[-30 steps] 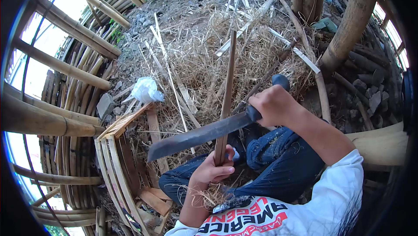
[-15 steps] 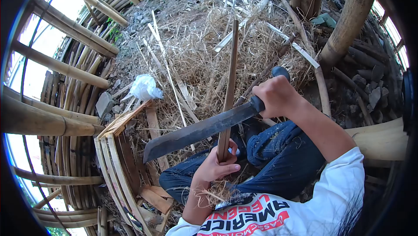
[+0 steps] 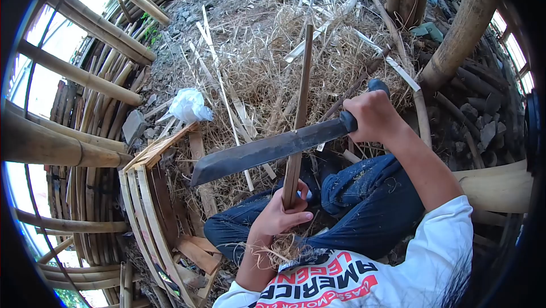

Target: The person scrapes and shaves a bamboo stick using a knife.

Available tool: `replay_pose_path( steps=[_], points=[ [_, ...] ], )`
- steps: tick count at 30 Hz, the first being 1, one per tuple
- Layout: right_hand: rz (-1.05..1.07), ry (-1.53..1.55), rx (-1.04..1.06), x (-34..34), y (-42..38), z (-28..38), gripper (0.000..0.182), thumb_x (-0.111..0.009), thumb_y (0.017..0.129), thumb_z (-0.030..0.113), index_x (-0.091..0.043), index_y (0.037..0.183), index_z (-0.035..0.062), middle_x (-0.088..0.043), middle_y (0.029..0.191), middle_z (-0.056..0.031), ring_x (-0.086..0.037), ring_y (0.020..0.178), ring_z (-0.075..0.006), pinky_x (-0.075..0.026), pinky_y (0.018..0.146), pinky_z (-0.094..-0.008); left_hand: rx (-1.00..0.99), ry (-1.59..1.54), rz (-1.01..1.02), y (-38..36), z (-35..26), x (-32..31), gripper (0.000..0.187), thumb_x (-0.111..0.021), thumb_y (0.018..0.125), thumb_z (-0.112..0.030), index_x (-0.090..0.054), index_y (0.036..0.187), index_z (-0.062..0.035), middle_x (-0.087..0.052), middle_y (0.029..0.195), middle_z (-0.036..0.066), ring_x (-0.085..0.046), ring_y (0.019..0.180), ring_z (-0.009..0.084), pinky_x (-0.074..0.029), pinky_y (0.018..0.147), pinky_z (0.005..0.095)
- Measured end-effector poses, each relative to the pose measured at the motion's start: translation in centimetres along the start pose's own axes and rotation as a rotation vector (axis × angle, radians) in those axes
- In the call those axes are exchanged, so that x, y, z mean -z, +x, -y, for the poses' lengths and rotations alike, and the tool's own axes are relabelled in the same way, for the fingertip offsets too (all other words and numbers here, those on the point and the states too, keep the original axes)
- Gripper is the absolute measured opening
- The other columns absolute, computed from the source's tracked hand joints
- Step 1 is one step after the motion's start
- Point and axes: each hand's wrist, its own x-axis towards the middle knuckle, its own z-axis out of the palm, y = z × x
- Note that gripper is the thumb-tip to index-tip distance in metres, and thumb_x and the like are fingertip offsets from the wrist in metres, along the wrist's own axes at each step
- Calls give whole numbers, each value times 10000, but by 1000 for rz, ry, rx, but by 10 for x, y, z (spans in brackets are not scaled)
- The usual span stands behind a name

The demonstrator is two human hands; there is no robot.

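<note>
A long bamboo strip [image 3: 303,89] stands nearly upright in front of me, its lower end wrapped in the fingers of my left hand [image 3: 282,212]. My right hand [image 3: 372,116] is closed round the dark handle of a machete [image 3: 261,148]. The wide blade points left and lies across the strip, above my left hand; it looks to be against the strip, on the near side. Curly shavings [image 3: 282,249] cling by my left wrist. My legs in blue jeans [image 3: 364,194] are folded below the strip.
Bamboo shavings [image 3: 267,80] and pale split strips cover the ground ahead. A wooden crate [image 3: 142,211] stands at left, near a white plastic bag [image 3: 190,105]. Bamboo poles [image 3: 463,29] frame both sides, and stones [image 3: 489,126] lie at right.
The machete and my right hand have moved a little up and to the right along the strip. My left hand keeps its hold in about the same place. The camera has shifted slightly.
</note>
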Motion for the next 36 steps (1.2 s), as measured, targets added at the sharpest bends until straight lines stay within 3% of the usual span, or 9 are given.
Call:
replay_pose_path(
  steps=[8,11,13,22,24,28,36],
  points=[
    [-21,-21,23,2,2,-3,234,-731,551,203,-596,693,76,-652,683,-118,-668,679,-293,-523,625,-395,8,-109,59,-1,3,6,418,-752,767,-36,-417,1010,-89,-284,604,-111,-269,496,2,-204,457,205],
    [-14,-9,-26,4,3,-11,224,-731,564,203,-605,704,82,-656,695,-119,-671,693,-297,-527,635,-398,-4,-123,38,-6,7,12,413,-741,774,-16,-410,1011,-90,-274,599,-113,-266,493,-4,-207,450,202],
    [-51,-52,-202,4,3,-22,219,-731,580,207,-617,726,91,-657,697,-124,-671,701,-306,-529,652,-407,2,-129,36,-12,10,13,406,-731,779,-5,-408,1010,-90,-273,597,-114,-270,492,-6,-209,447,202],
    [-55,36,-62,-4,-1,-11,193,-706,572,152,-560,674,75,-605,652,-128,-626,654,-344,-491,604,-431,16,-240,14,-16,21,23,388,-713,804,21,-401,1007,-88,-281,586,-109,-299,481,-4,-220,442,206],
    [35,90,48,-1,2,2,187,-703,594,167,-611,745,106,-635,663,-103,-661,677,-314,-519,633,-415,-1,-96,16,-11,19,19,379,-717,806,10,-404,996,-89,-293,582,-105,-299,476,8,-226,451,214],
    [130,71,193,-6,5,23,232,-722,562,196,-616,744,99,-638,652,-87,-667,659,-289,-519,611,-397,-25,19,1,0,24,11,381,-752,784,-24,-434,984,-86,-338,629,-91,-325,523,18,-232,478,217],
    [171,95,162,-18,3,13,258,-741,536,217,-618,730,101,-644,663,-83,-669,675,-283,-521,617,-397,-94,279,-110,7,21,2,391,-789,753,-58,-474,984,-68,-344,671,-85,-303,572,27,-238,504,218]
  ],
)
